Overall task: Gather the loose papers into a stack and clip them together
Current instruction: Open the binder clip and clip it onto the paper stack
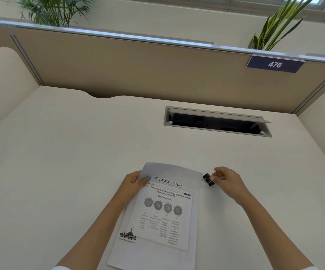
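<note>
1. Your left hand (133, 182) pinches the top-left corner of the paper stack (158, 215), thumb on top.
2. The stack lies at the desk's (70, 152) near edge.
3. Your right hand (227, 180) grips the black binder clip (208, 179) in closed fingertips, just beside the stack's top-right corner.

I see L hand (133, 181) pinching the paper stack (163, 211) top-left on the worktop (79, 143); R hand (227, 180) grips binder clip (208, 179) just beside top-right corner.

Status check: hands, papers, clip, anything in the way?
Left hand pinching papers at top-left corner. Right hand holding binder clip beside top-right corner, not yet on. Nothing blocking.
</note>
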The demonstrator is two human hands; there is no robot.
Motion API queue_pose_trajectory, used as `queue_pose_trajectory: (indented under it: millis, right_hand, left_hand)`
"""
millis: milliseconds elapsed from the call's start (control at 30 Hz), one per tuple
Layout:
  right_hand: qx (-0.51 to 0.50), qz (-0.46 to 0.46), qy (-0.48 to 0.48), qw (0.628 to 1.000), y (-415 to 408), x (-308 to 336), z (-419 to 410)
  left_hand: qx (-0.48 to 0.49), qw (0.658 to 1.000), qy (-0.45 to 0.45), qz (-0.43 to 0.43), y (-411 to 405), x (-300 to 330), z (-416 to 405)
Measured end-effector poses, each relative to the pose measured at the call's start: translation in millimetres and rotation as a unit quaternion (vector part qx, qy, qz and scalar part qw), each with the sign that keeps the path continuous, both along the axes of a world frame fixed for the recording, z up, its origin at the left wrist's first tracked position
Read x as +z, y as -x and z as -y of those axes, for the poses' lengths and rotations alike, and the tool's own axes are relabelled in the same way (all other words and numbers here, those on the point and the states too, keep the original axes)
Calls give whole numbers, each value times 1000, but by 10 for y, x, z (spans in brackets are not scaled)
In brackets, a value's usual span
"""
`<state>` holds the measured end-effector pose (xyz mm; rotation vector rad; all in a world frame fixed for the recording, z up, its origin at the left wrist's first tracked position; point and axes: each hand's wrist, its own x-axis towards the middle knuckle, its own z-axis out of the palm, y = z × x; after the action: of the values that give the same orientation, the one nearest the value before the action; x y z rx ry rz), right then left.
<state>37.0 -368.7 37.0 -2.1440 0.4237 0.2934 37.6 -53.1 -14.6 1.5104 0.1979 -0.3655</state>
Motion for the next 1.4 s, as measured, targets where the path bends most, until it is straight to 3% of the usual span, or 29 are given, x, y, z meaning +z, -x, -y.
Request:
queue_pose_trajectory:
  millis: [233,433,600,767,1167,1400]
  right_hand:
    - [0,39,36,999,-31,30,7]
    - [-13,148,53,987,-173,185,-82]
    - [78,252,40,964,-287,290,-457]
    - [200,343,55,916,-291,348,-988]
    - [214,323,54,920,-319,184,-1381]
    - [242,241,-1,940,-432,258,-1357]
  left_hand:
    - [1,1000,1,-1,-9,-9,1]
    - [-3,1000,4,6,-6,-13,-5]
    - [-11,1000,6,5,-7,-15,-19]
    - [-25,1000,11,-7,-14,-2,-31]
    - [-56,998,42,-5,-42,-2,-49]
    - [-57,997,35,29,-10,-48,-32]
